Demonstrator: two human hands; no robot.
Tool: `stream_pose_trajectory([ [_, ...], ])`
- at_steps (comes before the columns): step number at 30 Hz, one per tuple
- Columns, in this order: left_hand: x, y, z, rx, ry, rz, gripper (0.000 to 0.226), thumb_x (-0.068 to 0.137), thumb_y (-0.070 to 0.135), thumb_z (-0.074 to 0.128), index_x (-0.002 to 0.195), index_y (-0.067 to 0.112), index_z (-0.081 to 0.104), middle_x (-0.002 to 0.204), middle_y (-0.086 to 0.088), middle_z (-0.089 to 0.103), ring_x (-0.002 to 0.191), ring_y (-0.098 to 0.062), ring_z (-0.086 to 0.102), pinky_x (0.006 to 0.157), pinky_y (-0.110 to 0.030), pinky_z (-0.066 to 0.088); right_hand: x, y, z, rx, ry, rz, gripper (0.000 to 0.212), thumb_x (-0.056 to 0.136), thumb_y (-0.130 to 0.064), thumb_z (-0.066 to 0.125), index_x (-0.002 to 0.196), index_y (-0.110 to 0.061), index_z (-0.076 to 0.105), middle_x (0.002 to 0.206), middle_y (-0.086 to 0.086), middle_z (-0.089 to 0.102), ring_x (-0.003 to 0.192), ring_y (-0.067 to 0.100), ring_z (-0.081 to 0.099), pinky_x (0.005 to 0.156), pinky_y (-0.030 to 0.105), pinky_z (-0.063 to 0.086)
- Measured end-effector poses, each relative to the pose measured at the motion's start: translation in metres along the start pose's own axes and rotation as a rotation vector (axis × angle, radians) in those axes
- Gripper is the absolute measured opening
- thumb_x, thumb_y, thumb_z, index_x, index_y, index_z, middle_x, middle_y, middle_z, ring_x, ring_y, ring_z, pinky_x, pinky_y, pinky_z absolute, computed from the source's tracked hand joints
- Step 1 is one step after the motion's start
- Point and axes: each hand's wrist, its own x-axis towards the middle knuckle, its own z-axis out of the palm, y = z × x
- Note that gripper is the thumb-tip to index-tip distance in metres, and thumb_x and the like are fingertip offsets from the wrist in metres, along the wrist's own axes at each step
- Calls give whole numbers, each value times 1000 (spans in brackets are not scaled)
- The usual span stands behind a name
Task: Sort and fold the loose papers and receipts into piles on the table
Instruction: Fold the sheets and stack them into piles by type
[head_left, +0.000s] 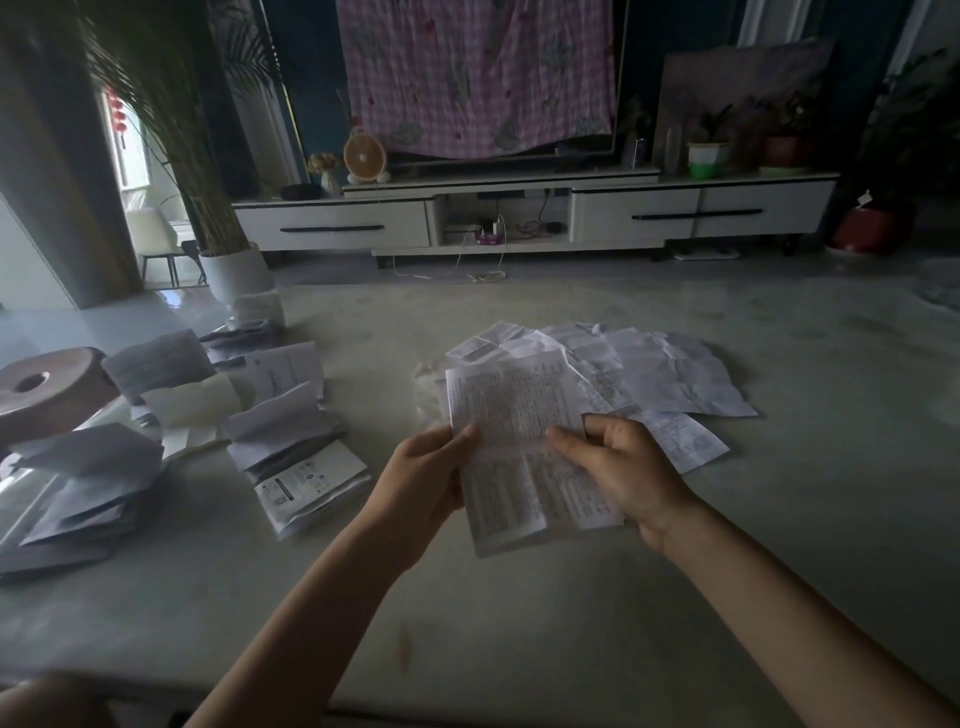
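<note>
A creased printed leaflet (519, 447) with dense small text is held up above the table (519, 623), bent across its middle. My left hand (421, 483) grips its left edge, thumb on top. My right hand (623, 473) pinches its right edge, thumb pressed on the print. Behind the leaflet, a loose spread of crumpled receipts and papers (665, 369) lies flat on the table. Left of my hands stand folded piles: one pile (298, 457) topped by a printed booklet, another pile (280, 369) behind it, and a greyer stack (83, 483) at the far left.
A brown round block with a hole (47, 395) sits at the table's left edge. A white plant pot (234, 270) stands on the floor beyond it. A white TV cabinet (519, 213) lines the far wall, with cables on the floor in front.
</note>
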Motion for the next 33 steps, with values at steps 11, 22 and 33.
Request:
stream_pose_trajectory([
  [11,-7,4,4,784,-267,74,24,93,14,53,89,-8,63,69,-8,50,61,-14,44,57,-25,38,-7,-32,-2,-1032,66,-814,42,82,-47,53,113,-20,62,114,-5,62,113,14,46,99,29,21],
  [22,-15,16,-17,840,-352,-82,29,93,17,51,98,-9,64,86,-13,67,72,-14,65,67,-22,55,7,-22,-13,-570,-102,-414,14,80,-25,70,71,-18,62,57,-13,52,53,-11,50,54,6,37],
  [33,-7,52,-47,698,-229,-501,24,98,9,34,99,20,56,66,6,72,60,-9,69,57,-19,54,8,-29,4,-568,-355,-377,11,82,-28,67,76,-20,63,75,-12,63,68,-7,57,65,6,42],
])
